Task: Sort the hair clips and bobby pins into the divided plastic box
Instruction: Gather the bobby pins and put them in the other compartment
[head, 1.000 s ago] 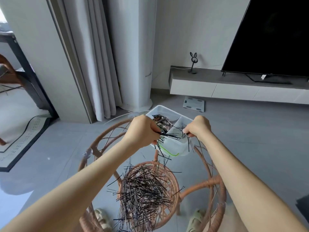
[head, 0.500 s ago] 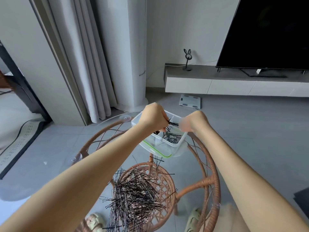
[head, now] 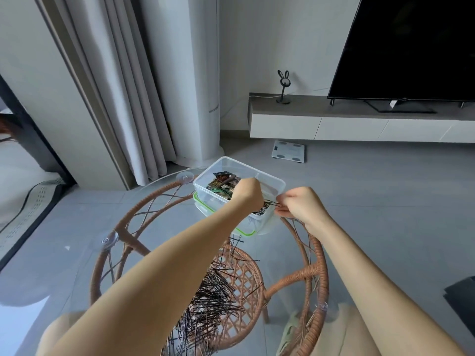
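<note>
The clear divided plastic box [head: 226,164] stands on the far part of the round glass table, on its green-edged lid [head: 245,231]. Its left compartment holds dark and brown hair clips [head: 221,185]. Its right compartment holds black bobby pins [head: 261,211]. My left hand [head: 246,192] hovers over the box, fingers curled round a bunch of bobby pins. My right hand [head: 299,204] pinches the other end of those pins at the box's right wall. A big pile of loose bobby pins [head: 208,296] lies on the glass nearer to me.
The glass top rests on a rattan frame [head: 317,255] with suction cups. Beyond it are a grey tiled floor, a white scale [head: 289,151], curtains [head: 123,98], a white column, a low TV bench [head: 359,119] and a large TV [head: 411,47].
The view has tilted, so the box sits higher in frame. Both hands stay at the box's right compartment with the bunch of pins; my right hand has drawn slightly right.
</note>
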